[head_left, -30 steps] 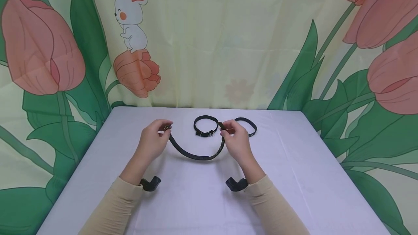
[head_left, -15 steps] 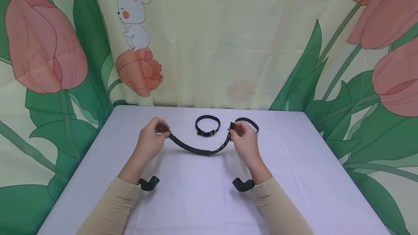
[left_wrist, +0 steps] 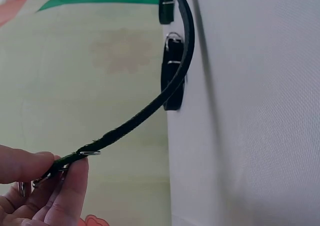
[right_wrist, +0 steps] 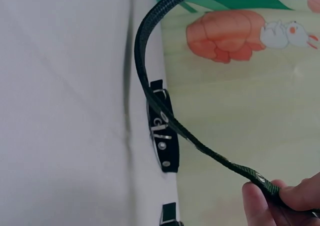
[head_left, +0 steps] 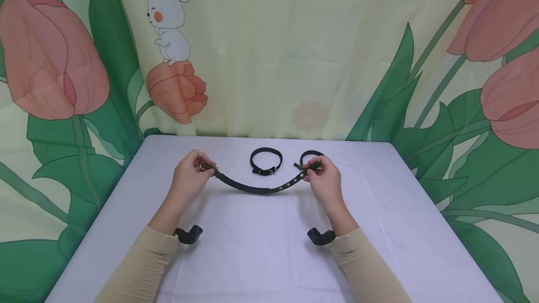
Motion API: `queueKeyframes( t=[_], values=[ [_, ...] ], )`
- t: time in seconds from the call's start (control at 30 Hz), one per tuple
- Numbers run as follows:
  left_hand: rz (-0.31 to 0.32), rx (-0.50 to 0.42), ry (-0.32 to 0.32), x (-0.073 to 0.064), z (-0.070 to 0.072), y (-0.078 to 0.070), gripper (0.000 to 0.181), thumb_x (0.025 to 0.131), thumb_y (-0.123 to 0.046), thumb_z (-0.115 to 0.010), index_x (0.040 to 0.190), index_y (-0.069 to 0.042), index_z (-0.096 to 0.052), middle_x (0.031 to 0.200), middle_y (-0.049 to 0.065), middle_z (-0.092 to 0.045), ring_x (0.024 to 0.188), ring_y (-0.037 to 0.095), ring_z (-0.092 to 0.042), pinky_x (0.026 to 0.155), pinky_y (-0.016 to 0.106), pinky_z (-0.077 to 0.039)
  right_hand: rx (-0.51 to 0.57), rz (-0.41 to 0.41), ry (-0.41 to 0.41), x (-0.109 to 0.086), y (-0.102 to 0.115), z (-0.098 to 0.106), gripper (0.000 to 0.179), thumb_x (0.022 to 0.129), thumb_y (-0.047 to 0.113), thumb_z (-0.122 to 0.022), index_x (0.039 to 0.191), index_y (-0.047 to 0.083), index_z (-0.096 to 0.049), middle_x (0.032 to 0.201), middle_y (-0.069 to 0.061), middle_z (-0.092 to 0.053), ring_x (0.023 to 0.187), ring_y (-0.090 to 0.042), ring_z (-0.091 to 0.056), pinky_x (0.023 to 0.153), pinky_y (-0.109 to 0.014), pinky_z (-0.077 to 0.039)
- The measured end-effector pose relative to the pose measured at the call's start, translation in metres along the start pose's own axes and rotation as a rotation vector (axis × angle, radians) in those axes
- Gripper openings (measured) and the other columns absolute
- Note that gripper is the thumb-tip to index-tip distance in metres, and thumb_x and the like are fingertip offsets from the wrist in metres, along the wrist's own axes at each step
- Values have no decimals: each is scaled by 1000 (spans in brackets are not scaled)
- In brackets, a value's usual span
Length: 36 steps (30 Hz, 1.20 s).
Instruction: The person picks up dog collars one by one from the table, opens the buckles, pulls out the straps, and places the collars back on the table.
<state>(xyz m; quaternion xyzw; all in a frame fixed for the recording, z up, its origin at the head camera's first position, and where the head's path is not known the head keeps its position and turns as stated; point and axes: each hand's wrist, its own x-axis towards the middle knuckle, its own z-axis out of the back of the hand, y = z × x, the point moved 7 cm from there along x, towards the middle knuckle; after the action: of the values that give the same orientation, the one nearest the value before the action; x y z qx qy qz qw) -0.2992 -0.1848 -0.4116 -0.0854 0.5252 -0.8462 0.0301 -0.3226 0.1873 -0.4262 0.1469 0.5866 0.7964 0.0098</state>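
An unbuckled black collar hangs in a shallow curve above the table, stretched between both hands. My left hand pinches its buckle end; metal hardware shows by the thumb and fingers in the left wrist view. At the other end, which has metal eyelets, my right hand pinches the strap between thumb and fingers. Behind the strap, a second black collar sits on the table, buckled into a ring. A third looped collar stands just beyond my right hand, which partly hides it.
A white-covered table lies under the hands, with its far edge against a curtain printed with tulips and a rabbit. A black device juts from the left wrist, and another black device from the right.
My right hand has moved to the right and the hands are further apart. The held collar has risen from a deep sag to a shallower curve, with its eyelets now showing.
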Motion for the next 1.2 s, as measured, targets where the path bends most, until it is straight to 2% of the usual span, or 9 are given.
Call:
queueKeyframes(
  t=[0.27, 0.43, 0.63, 0.8, 0.93, 1.2],
  values=[
    [41, -44, 9, 5, 0, 10, 20, 100, -1, -69, 117, -6, -61, 120, 14, -78, 118, 32, -75, 105, 47, -61, -11, -35, -33, 6, -16, 12, 20, 94, -16, -63, 107, -1, -66, 112, -23, -78, 88, -23, -77, 74, -24, -65],
    [57, -39, 18, 6, 1, 13, 17, 101, -4, -65, 118, -6, -61, 119, 14, -80, 117, 31, -74, 103, 44, -61, -23, -40, -54, 10, -23, 19, 19, 94, -15, -63, 107, -2, -66, 112, -24, -78, 93, -27, -76, 75, -23, -64],
    [75, -2, 18, 9, 4, 21, 19, 101, -1, -68, 119, -6, -63, 120, 15, -80, 113, 30, -76, 98, 39, -64, -38, -57, -62, 14, -36, 23, 21, 92, -16, -63, 107, -2, -65, 110, -24, -78, 98, -30, -76, 74, -21, -64],
    [105, 0, 15, 12, 4, 30, 21, 99, 2, -70, 118, -4, -63, 122, 16, -80, 114, 31, -75, 94, 34, -65, 6, -100, -31, 17, -47, 24, 21, 94, -17, -59, 109, -4, -63, 113, -27, -77, 100, -28, -76, 76, -23, -65],
    [132, 5, 16, 13, 5, 38, 22, 99, 3, -69, 120, -4, -64, 124, 18, -79, 116, 31, -74, 95, 35, -64, 48, -153, 1, 18, -56, 25, 22, 96, -17, -55, 112, -6, -63, 119, -30, -75, 99, -25, -76, 76, -26, -66],
    [171, 1, 56, 16, 4, 53, 28, 101, 4, -61, 129, -1, -65, 130, 22, -75, 120, 33, -71, 95, 33, -64, 28, -230, 45, 18, -68, 31, 21, 99, -12, -54, 116, -4, -63, 122, -27, -73, 90, -17, -76, 82, -34, -67]
  ],
)
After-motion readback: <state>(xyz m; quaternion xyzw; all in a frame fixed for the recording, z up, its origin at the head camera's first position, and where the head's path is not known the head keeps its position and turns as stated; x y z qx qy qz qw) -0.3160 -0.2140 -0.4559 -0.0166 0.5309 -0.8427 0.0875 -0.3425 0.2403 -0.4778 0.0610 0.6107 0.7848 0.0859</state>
